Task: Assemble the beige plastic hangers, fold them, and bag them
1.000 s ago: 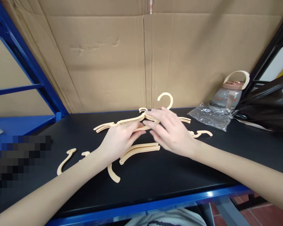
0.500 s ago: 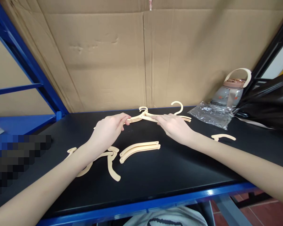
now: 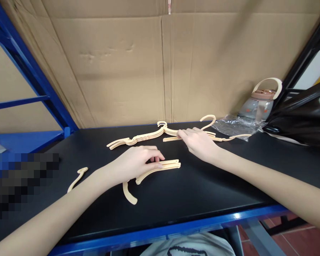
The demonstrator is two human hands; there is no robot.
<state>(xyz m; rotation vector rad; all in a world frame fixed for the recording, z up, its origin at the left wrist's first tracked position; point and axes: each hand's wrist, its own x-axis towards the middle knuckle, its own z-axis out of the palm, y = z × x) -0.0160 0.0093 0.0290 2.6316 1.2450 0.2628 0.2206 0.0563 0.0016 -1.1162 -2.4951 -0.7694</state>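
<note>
My left hand [image 3: 138, 161] is low over the black tabletop [image 3: 192, 192], with thumb and fingers closed on the near end of a stack of curved beige hanger arms [image 3: 166, 165]. My right hand [image 3: 198, 142] is further back. Its fingers are closed on a beige hanger [image 3: 224, 138] whose hook [image 3: 208, 118] stands up behind the knuckles. A pile of finished beige hangers [image 3: 134, 138] lies just to the left of it, against the back. A loose curved arm [image 3: 129, 193] lies by my left wrist, and a small hooked piece [image 3: 77, 177] lies further left.
A cardboard sheet [image 3: 128, 67] walls off the back. At the right rear are a crumpled clear plastic bag [image 3: 230, 126], a clear bottle with a beige handle [image 3: 258, 105] and a black bag [image 3: 304, 117]. Blue rack posts [image 3: 29, 67] stand at the left; the table has a blue front edge [image 3: 176, 229].
My left hand left the back hanger pile and came down onto the stacked curved arms. My right hand stayed by the hanger, which shifted right; the loose piece at the right is gone from its spot.
</note>
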